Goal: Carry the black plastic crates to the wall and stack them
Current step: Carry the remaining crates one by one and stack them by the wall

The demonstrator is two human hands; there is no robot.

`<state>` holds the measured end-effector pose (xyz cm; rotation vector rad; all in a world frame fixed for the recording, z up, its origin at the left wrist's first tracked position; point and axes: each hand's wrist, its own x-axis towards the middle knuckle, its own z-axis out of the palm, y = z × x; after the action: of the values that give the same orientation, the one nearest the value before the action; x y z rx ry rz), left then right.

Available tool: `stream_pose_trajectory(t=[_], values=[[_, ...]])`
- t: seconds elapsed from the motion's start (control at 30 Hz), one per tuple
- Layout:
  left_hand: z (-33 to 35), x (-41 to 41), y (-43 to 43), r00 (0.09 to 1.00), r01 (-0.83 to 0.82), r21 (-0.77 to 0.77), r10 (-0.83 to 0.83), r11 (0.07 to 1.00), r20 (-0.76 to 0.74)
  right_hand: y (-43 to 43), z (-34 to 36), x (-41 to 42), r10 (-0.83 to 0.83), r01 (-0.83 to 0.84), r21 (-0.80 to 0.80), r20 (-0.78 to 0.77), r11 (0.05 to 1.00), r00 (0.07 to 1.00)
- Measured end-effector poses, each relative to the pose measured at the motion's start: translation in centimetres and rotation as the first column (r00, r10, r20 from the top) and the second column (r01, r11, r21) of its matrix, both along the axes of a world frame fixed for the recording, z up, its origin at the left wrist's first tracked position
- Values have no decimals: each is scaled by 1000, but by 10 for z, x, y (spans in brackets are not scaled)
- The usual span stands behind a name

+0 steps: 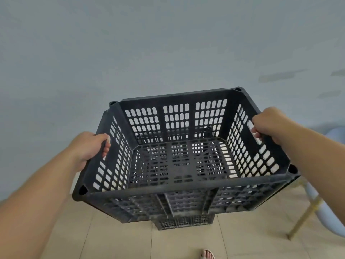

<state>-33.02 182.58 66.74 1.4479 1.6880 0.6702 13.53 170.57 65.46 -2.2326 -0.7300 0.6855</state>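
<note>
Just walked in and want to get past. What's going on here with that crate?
A person holds an empty black crate in the air, left hand and right hand each curled through a handle slot in its side walls. They face a pale wall. Directly below, part of a second crate shows on the tiled floor, so the held one looks about to be stacked. A chair stands to the right.

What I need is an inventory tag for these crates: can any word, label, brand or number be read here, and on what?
None: no text can be read anywhere in the head view.
The held black crate shows only slotted walls and base, no label.
The lower crate, wall and floor tiles bear no print.
</note>
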Motion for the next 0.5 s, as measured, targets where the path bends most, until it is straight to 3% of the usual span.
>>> stream_pose_trajectory(t=[0.5], values=[[-18,39,132,997,-49,-14,48,999,-64,132,-4,22,27,-22,-53,108,998,994]])
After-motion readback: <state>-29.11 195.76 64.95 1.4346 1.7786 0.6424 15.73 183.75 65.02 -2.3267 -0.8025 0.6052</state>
